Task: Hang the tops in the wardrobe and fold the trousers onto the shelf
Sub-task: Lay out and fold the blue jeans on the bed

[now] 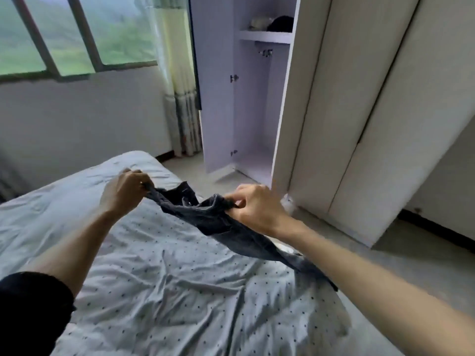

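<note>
I hold a pair of dark blue jeans [205, 217] by the waistband above the bed. My left hand [123, 191] pinches one end of the waistband, and my right hand [254, 209] grips the other end. The legs trail down under my right forearm toward the bed's right edge. Ahead stands the white wardrobe [321, 98] with its left door [213, 86] swung open. Its inner shelf [264, 35] carries a dark item and a pale item. Below the shelf a short rail fitting shows, with nothing hanging on it.
The bed [167, 291] with a crumpled grey dotted sheet fills the lower half. A strip of grey floor [385, 258] runs between bed and wardrobe. A window [72, 34] and a pale curtain [177, 73] are at the back left.
</note>
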Tool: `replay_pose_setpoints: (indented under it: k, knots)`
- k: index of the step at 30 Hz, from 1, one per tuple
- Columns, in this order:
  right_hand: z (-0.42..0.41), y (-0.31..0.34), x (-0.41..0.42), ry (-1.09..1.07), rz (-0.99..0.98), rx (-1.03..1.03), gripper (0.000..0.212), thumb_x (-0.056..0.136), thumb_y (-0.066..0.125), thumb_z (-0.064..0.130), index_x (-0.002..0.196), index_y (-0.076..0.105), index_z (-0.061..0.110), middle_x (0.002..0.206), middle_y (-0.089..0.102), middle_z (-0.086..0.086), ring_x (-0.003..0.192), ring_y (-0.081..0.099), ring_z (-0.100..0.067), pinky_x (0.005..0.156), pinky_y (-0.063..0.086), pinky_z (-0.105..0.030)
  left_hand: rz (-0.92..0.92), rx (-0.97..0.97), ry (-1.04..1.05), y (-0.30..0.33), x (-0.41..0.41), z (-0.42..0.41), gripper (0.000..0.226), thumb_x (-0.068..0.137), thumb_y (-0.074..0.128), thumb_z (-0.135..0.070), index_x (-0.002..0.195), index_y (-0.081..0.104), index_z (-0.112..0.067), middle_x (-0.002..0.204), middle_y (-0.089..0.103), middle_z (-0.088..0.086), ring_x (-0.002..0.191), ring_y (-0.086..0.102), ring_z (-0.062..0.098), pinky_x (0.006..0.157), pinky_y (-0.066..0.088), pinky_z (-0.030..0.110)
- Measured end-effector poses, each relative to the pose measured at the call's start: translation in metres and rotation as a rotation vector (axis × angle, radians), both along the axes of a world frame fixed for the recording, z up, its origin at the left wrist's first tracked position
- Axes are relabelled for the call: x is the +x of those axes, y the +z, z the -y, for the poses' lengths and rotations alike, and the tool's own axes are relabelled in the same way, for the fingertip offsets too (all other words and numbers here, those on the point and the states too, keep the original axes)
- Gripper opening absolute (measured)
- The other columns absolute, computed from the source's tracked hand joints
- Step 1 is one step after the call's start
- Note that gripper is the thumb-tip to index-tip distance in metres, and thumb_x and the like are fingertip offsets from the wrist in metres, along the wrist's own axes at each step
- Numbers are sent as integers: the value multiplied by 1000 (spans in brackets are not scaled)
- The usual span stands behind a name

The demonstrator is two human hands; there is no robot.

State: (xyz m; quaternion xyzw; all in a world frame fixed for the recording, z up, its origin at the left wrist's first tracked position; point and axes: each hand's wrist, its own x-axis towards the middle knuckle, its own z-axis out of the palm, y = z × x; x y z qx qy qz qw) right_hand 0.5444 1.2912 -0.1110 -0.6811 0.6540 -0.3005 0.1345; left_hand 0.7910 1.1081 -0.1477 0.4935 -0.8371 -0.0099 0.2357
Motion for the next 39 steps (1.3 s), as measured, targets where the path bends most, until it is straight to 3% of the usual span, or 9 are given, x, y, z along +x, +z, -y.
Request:
replay_pose_setpoints:
  k: [6,11,15,18,20,22,25,32,39]
  knots:
    - [-18,-76,140,381,-132,215,28,85,61,20,108,71,30,98,66,-1,92,60,-23,76,47,-32,110,210,192,-94,151,-93,16,82,69,-3,82,78,-16,97,72,6,92,63,31,69,51,40]
    - [-33,-99,191,519,-98,252,24,86,62,25,107,73,27,97,66,0,89,61,-23,69,38,-26,117,86,177,-106,191,-118,19,74,72,5,73,78,-13,86,73,8,80,66,30,64,51,38]
    - [-41,-117,225,641,73,268,21,83,69,21,104,74,18,92,67,-8,81,63,-24,73,47,-31,138,-5,338,-114,245,-138,25,71,69,12,74,77,-12,85,73,11,78,65,33,64,49,44]
    - [-43,-146,250,776,61,428,33,84,69,21,116,68,15,108,67,-9,91,65,-23,84,49,-34,113,115,568,-143,278,-170,27,79,64,7,90,76,-16,105,71,6,100,60,31,77,47,44]
    - [-44,-174,262,849,-57,582,38,88,64,26,126,61,18,121,64,-8,103,63,-22,91,47,-34,235,385,627,-175,284,-194,38,84,56,0,112,69,-24,131,58,-3,120,49,24,92,43,40]
    - [-44,-196,258,834,-114,665,39,91,59,26,129,58,19,125,63,-5,109,61,-20,94,46,-32,294,565,591,-202,274,-212,47,86,51,-3,126,59,-27,144,44,-6,130,41,20,100,40,36]
    - [-41,-229,250,800,-143,730,36,92,57,24,128,58,18,124,64,-3,111,61,-20,95,44,-30,234,705,578,-232,264,-240,48,87,50,-3,131,55,-23,146,42,-2,131,41,20,101,41,37]
    - [-27,-293,204,674,-197,791,38,95,50,24,133,53,20,128,61,-4,116,56,-20,96,40,-27,154,822,552,-292,201,-288,47,91,47,-9,137,49,-20,149,38,0,136,34,17,106,35,34]
    - [-26,-351,87,668,-514,642,52,95,44,20,145,32,17,149,36,-6,136,34,-23,103,37,-36,166,885,420,-342,66,-310,58,93,44,-9,147,28,-21,156,20,1,142,22,17,109,27,31]
